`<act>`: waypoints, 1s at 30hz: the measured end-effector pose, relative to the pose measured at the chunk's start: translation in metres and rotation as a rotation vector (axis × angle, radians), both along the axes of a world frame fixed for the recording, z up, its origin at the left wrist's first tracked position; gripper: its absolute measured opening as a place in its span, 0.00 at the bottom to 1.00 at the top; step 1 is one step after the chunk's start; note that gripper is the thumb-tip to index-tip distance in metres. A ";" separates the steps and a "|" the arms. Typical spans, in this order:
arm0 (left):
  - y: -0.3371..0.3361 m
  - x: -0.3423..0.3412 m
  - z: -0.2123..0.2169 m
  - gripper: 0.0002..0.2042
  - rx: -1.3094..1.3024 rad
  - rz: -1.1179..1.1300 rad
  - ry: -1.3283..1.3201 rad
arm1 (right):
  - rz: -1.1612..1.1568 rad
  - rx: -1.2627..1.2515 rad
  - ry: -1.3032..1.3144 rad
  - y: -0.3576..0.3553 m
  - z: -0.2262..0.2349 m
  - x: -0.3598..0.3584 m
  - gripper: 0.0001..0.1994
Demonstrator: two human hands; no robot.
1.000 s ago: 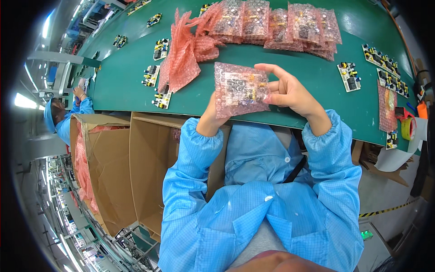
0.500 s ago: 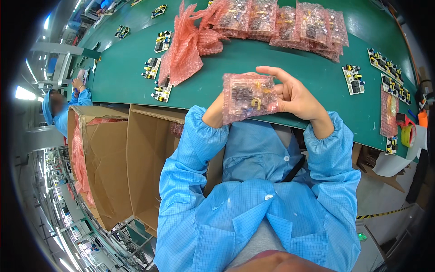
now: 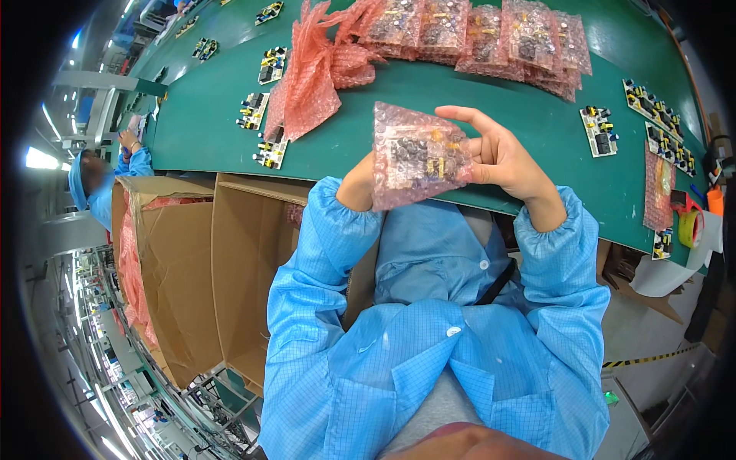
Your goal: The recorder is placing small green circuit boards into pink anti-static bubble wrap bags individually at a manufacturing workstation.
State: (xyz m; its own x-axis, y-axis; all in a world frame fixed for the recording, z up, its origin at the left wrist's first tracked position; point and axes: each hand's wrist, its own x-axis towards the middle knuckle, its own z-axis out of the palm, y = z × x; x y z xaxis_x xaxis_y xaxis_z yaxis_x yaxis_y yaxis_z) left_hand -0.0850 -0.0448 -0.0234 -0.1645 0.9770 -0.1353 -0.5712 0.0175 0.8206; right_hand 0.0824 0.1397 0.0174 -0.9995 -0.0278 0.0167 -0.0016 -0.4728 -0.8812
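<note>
A pink bubble-wrap bag with a circuit board inside is held up in front of me, above the table's near edge. Black, yellow and blue parts of the board show through the wrap. My right hand pinches the bag's right edge between thumb and fingers, with its index finger stretched out above. From the left, my left hand reaches behind the bag and holds it; its fingers are hidden there.
Several wrapped boards lie in piles across the green table. Loose bubble-wrap bags sit to their left. Bare circuit boards lie at both sides. Cardboard boxes stand at my left; yellow tape is at far right.
The bag's left side has spread out taller, its upper left corner now rising higher. Both hands keep nearly the same place around it.
</note>
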 end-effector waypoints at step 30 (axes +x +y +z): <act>-0.015 -0.061 0.036 0.15 -0.232 1.075 1.894 | -0.303 0.717 -0.160 -0.006 -0.007 -0.071 0.27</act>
State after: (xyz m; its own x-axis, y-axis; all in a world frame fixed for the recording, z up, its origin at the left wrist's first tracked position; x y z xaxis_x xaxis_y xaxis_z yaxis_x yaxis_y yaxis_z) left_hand -0.1458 -0.0596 0.0123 -0.5237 0.4433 0.7275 0.8222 0.4864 0.2955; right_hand 0.0118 0.1335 0.0103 -0.9540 0.2962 -0.0471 0.1133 0.2104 -0.9710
